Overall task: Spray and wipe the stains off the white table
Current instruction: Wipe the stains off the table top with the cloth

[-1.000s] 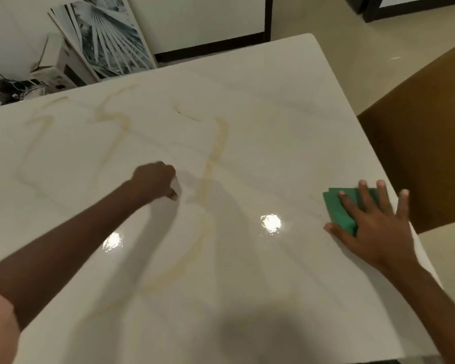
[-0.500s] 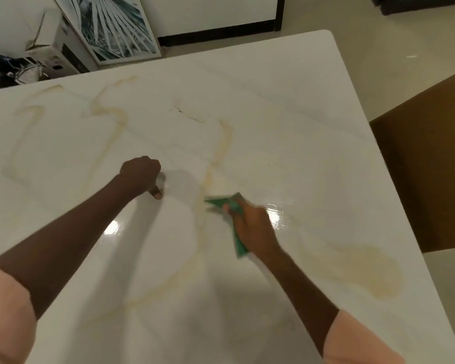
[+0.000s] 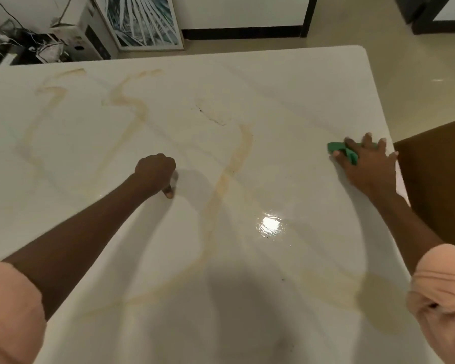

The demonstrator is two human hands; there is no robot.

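Note:
The white table [image 3: 273, 82] carries yellow-brown stains: a long streak [image 3: 237, 158] down its middle, looping lines [image 3: 126, 101] at the far left, and a faint wet smear [image 3: 352, 292] at the near right. My right hand [image 3: 368, 164] presses a green cloth [image 3: 338, 148] flat with spread fingers, close to the table's right edge. Most of the cloth is hidden under the palm. My left hand [image 3: 155, 174] is a closed fist that holds nothing and rests its knuckles on the table left of the middle streak.
A brown wooden surface [image 3: 436, 185] stands against the table's right edge. Beyond the far edge, a framed leaf picture [image 3: 142, 22], a white box [image 3: 84, 32] and tangled cables [image 3: 16, 43] sit on the floor. A lamp glare [image 3: 269, 224] shines on the wet tabletop.
My right hand swept the green cloth from the middle streak back out to the right edge. The left fist has stayed in place.

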